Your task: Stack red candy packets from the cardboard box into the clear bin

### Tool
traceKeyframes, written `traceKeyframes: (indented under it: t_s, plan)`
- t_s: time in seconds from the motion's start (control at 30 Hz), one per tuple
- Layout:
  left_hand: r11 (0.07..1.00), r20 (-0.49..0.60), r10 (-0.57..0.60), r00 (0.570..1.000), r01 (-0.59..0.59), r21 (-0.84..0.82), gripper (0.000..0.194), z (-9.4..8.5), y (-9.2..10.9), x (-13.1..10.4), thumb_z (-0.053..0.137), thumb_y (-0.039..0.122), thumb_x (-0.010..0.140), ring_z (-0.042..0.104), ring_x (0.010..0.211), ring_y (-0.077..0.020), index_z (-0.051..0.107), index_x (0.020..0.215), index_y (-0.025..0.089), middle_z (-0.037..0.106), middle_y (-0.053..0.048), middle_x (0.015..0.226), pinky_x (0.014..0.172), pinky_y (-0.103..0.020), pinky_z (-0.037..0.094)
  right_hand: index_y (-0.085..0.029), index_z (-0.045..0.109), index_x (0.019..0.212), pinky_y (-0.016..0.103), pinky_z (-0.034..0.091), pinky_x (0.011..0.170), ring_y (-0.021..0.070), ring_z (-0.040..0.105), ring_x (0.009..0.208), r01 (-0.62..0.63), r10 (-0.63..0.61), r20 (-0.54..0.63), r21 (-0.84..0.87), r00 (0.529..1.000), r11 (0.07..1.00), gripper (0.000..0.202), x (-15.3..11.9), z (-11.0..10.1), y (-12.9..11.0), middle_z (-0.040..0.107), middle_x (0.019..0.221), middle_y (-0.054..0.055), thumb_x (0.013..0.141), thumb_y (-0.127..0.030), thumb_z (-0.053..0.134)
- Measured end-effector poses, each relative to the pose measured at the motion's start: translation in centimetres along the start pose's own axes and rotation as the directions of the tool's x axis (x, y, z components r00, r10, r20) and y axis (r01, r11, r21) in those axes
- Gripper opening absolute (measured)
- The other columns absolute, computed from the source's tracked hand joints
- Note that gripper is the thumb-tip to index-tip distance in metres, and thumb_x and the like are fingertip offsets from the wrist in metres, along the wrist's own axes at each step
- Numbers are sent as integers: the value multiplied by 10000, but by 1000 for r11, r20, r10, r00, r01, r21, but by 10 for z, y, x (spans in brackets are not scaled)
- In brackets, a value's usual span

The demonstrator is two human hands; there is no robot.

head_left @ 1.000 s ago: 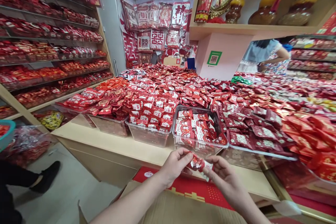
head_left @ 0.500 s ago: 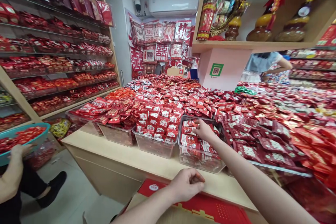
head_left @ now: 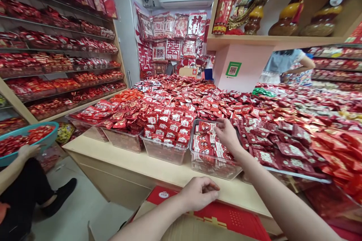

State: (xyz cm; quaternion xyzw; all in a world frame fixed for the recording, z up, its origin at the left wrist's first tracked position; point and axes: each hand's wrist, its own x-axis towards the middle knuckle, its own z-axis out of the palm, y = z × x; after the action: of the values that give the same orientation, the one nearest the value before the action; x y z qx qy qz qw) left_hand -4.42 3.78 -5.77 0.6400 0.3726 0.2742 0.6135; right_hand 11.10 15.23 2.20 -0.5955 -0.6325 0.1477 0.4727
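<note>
My right hand (head_left: 227, 134) reaches into a clear plastic bin (head_left: 216, 167) from the right side. Its fingers are apart at the upper layer of red packets (head_left: 201, 144), close to or touching them; no packet shows clearly in its grasp. The packets carry white printed panels and lie in rows, partly hidden behind the hand. Nearer to me, my left hand (head_left: 199, 194) hovers by the counter's front edge, above a red printed box (head_left: 237, 220). Its fingers are loosely curled with a gap to the thumb, and nothing is visible in it.
More clear bins (head_left: 165, 152) of red packets line the wooden counter (head_left: 166, 173), with heaped packets behind. At left, a seated person's hand (head_left: 28, 151) is at a turquoise basin (head_left: 52, 139). Stocked shelves (head_left: 65, 73) rise there. A display cabinet (head_left: 274, 42) overhangs the right.
My right hand has shifted right and slightly up over the bin, its fingers more spread. My left hand stays almost in place. The view has shifted a little, and more of the turquoise basin shows.
</note>
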Motion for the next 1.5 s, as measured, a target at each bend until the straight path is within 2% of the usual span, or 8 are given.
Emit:
traceKeyframes:
  t_s: [0.2, 0.4, 0.53, 0.67, 0.8, 1.03, 1.27, 1.5]
  plan:
    - [857, 50, 162, 986, -116, -503, 512, 4, 24, -9, 487, 514, 720, 593, 724, -143, 395, 1121, 209, 510, -109, 1063, 677, -304, 445, -175, 496, 875, 243, 441, 499, 128, 518, 561, -9, -55, 192, 314, 980, 949, 197, -95, -32, -30, 535, 641, 14, 734, -311, 515]
    - [894, -10, 118, 993, -111, -434, 372, 13, 22, -10, 377, 455, 809, 591, 707, -139, 390, 1059, 179, 566, -82, 935, 596, -251, 447, -191, 505, 954, 264, 436, 600, 150, 521, 719, 233, -237, 220, 45, 946, 972, 209, -141, -40, -20, 566, 878, 70, 765, -278, 493]
    - [986, 114, 144, 983, -133, -95, 350, 12, 17, -10, 387, 457, 800, 569, 596, -118, 448, 928, 137, 587, -46, 721, 550, -223, 417, -209, 437, 1132, 262, 443, 626, 150, 533, 758, 292, -285, 348, 34, 893, 956, 385, -129, -52, -27, 582, 937, 68, 757, -264, 507]
    - [985, 101, 154, 983, -145, -98, 344, 10, 12, -8, 357, 448, 813, 560, 579, -108, 437, 933, 136, 590, -45, 718, 562, -229, 422, -196, 592, 856, 245, 446, 600, 129, 554, 664, 262, -262, 468, 67, 844, 963, 165, -106, -63, -38, 614, 729, 30, 785, -255, 455]
    - [983, 74, 174, 982, -178, 53, 292, 7, 8, -8, 380, 386, 812, 557, 649, -106, 509, 889, 136, 604, -51, 775, 619, -225, 421, -166, 555, 779, 234, 439, 477, 123, 539, 529, 6, -16, 118, 83, 993, 997, 168, -52, -55, -31, 575, 601, 13, 718, -323, 546]
    - [844, 160, 139, 977, -201, 498, 254, 3, 1, -13, 443, 292, 760, 553, 683, -110, 605, 927, 189, 633, -18, 803, 619, -188, 415, -156, 451, 817, 249, 468, 463, 108, 547, 460, -471, 406, 294, 197, 865, 860, 239, 20, 15, 0, 542, 625, -5, 632, -134, 600]
    - [762, 176, 171, 969, -244, 600, 267, -1, 7, -13, 453, 250, 742, 586, 750, -129, 612, 950, 202, 648, -25, 863, 687, -192, 432, -170, 493, 676, 244, 366, 559, 166, 550, 658, -45, 151, 207, -442, 967, 896, 114, 14, 33, 18, 585, 658, 37, 646, -262, 554]
    - [719, 241, 180, 954, -294, 630, 269, 2, 5, -14, 463, 259, 747, 592, 814, -157, 611, 968, 214, 649, -29, 901, 737, -219, 433, -168, 539, 652, 245, 343, 578, 165, 527, 666, 85, 49, 241, -515, 969, 853, 121, 9, 28, 15, 572, 695, 53, 695, -274, 498]
